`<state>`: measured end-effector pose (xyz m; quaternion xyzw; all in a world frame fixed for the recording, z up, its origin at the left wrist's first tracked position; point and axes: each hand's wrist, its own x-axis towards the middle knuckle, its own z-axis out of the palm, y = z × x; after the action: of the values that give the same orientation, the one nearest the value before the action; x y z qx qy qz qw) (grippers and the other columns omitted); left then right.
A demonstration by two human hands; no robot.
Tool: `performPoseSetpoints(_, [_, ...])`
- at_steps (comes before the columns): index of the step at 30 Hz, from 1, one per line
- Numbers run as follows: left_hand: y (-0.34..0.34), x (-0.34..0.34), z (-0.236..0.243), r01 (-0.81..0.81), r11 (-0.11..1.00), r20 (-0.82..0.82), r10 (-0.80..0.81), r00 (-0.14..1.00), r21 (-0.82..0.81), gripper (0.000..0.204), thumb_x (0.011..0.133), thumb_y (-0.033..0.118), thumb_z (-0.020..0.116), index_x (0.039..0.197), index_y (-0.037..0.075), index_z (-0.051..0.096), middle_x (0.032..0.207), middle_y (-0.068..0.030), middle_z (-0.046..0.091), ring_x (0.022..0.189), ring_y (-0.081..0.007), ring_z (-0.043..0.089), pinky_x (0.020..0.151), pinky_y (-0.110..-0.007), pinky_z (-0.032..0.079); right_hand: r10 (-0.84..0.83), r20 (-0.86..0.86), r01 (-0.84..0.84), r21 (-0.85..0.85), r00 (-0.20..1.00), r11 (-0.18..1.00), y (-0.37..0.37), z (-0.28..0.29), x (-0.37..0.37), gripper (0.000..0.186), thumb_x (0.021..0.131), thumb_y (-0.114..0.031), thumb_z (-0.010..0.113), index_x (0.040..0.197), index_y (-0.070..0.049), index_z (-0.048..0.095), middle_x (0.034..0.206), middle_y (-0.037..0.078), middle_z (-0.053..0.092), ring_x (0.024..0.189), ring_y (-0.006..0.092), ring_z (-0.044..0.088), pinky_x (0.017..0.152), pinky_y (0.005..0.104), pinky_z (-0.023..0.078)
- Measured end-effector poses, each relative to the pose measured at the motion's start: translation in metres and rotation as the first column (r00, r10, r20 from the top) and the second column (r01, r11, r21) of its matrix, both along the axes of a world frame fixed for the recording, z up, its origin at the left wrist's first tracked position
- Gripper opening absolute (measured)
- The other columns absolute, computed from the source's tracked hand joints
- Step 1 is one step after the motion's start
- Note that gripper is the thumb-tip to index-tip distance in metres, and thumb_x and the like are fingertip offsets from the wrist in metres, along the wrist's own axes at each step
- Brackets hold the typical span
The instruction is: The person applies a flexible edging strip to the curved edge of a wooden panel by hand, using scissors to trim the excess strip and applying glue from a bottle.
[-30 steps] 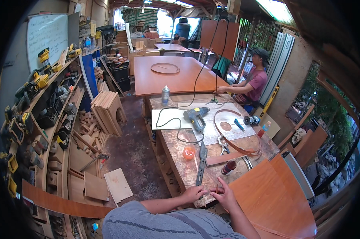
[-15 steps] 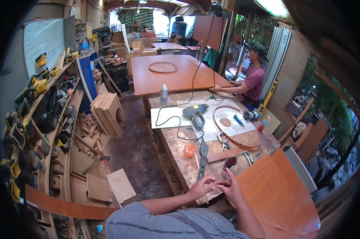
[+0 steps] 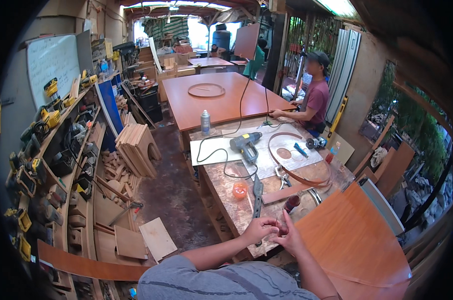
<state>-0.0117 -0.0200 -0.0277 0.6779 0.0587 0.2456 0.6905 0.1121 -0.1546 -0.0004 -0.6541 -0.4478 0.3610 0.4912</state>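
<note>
Dark-red bottle: just beyond our left hand and right hand, which had drawn closer, fingers bent, hiding whether we grasped anything.

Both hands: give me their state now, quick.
Left hand: fingers curled; whether it holds anything cannot be told.
Right hand: one finger extended; whether it holds anything cannot be told.

Left grip, right grip: contents unclear.
</note>
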Motion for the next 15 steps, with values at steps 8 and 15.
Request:
performPoseSetpoints(8, [0.019,0.004,0.005,-0.032,0.987,0.107,0.049,0.993,-0.156,0.023,0.087,0.007,0.065,0.107,-0.004,0.061,0.101,-0.0072,0.067,0.095,-0.0128,0.062,0.087,-0.028,0.049,-0.024,0.308,0.098,-0.23,0.951,0.968,-0.054,-0.035,0.022,0.103,0.069,-0.001,0.08,0.149,-0.009,0.015,0.097,0.012,0.065,0.089,0.0167,0.061,0.078,0.0294,0.049])
performPoseSetpoints(15, [0.041,0.003,0.02,-0.084,0.986,0.129,0.103,0.986,-0.144,0.019,0.087,0.009,0.065,0.102,-0.003,0.063,0.097,-0.0064,0.068,0.093,-0.0128,0.062,0.086,-0.027,0.048,-0.159,0.394,0.278,-0.265,0.905,0.923,-0.11,-0.05,0.039,0.095,0.067,-0.005,0.081,0.146,-0.008,0.027,0.079,0.007,0.061,0.072,0.0131,0.055,0.068,0.027,0.047])
